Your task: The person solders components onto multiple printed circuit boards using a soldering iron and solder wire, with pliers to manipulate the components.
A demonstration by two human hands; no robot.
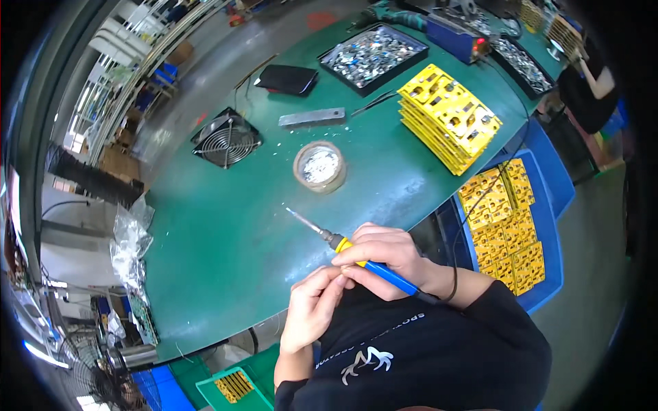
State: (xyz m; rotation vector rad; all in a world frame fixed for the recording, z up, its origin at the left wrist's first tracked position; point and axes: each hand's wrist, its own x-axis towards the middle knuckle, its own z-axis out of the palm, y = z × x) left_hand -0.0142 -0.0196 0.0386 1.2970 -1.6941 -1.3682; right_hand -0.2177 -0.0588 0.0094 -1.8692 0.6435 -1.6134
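Note:
My right hand (387,257) is closed round a soldering iron (391,275) with a blue and yellow handle. Its metal tip points up and to the left, over the green table (226,274). Close beside it, my left hand (314,305) is pinched shut, its fingertips meeting those of the right hand. Whatever lies between these fingers is too small to make out. Beyond the iron's tip stands a round tub (321,166) with whitish bits in it. To the right rises a stack of yellow circuit boards (445,113).
A small fan (228,139), a black pouch (288,79), a metal bar (312,117) and tweezers (374,103) lie farther back. Black trays (373,89) hold small metal parts, near a blue box (456,38). A blue bin (554,274) of yellow boards sits at right. Another person (595,85) is far right.

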